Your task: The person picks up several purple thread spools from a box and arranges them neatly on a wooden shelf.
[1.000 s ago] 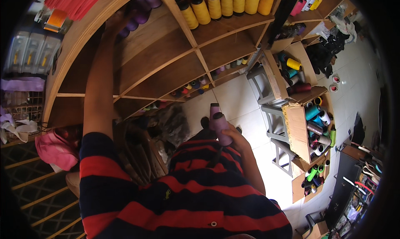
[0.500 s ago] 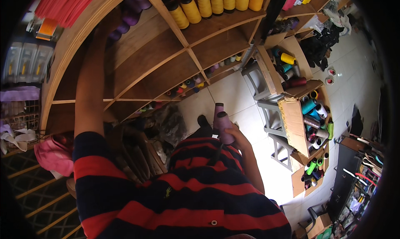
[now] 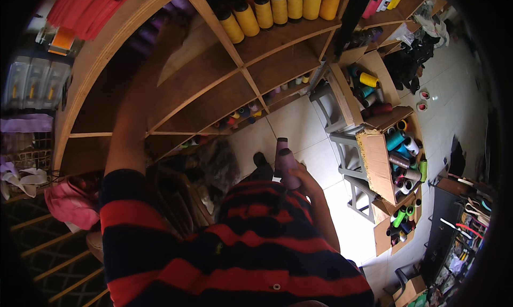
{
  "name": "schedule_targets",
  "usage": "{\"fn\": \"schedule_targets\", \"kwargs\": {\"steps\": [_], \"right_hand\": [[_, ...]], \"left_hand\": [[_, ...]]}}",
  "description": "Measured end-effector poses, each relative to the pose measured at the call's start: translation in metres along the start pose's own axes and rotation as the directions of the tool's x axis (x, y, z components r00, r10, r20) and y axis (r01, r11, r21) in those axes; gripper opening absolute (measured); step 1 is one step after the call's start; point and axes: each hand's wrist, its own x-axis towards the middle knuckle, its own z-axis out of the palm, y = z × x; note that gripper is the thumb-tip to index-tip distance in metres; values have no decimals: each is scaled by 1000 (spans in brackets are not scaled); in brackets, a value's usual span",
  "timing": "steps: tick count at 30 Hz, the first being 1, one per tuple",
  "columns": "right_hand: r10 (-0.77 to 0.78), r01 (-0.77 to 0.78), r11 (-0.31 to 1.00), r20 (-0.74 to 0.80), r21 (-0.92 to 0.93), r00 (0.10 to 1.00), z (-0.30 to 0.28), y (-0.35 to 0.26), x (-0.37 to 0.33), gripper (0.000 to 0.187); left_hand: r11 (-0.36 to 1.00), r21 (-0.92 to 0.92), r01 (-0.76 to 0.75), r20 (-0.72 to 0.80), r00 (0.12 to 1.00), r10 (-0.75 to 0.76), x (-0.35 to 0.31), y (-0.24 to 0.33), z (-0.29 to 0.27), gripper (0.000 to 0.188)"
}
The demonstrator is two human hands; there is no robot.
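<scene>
My left arm stretches up into a wooden shelf compartment, where my left hand (image 3: 173, 33) is beside dark purple thread cones (image 3: 147, 31). Shadow and motion blur hide its fingers, so whether it grips one does not show. Lower down, in front of my striped shirt, my right hand (image 3: 303, 179) is closed around a mauve thread cone (image 3: 289, 165). A second mauve cone (image 3: 281, 143) stands close behind the first, partly covered by it, and seems held in the same hand.
Yellow thread cones (image 3: 263, 12) line the adjoining compartment of the wooden shelf (image 3: 200, 96). On the right, cardboard boxes (image 3: 377, 160) of mixed thread cones rest on grey stools (image 3: 342, 146). A pink cloth (image 3: 72, 200) and a wire basket (image 3: 32, 157) are at the left.
My left hand has moved to the right inside the compartment, across the purple cones. My right hand keeps hold of the mauve cones, nearly in place.
</scene>
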Motion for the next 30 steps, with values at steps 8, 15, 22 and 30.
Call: {"fn": "schedule_targets", "kwargs": {"steps": [8, 15, 22, 30], "right_hand": [[17, -10, 995, -72, 96, 997, -1, 6, 2, 64], [12, -10, 998, -25, 67, 1000, 7, 1, 15, 62], [-62, 63, 998, -137, 3, 989, 5, -5, 3, 58], [-144, 173, 975, -201, 137, 969, -29, 12, -31, 66]], "left_hand": [[993, -111, -35, -51, 998, 30, -12, 11, 25, 45], [994, -89, -70, 62, 995, 76, -28, -9, 20, 49], [924, -381, 15, -128, 989, -69, -3, 18, 22, 51], [778, -614, 133, -135, 953, -269, -52, 58, -26, 58]]}}
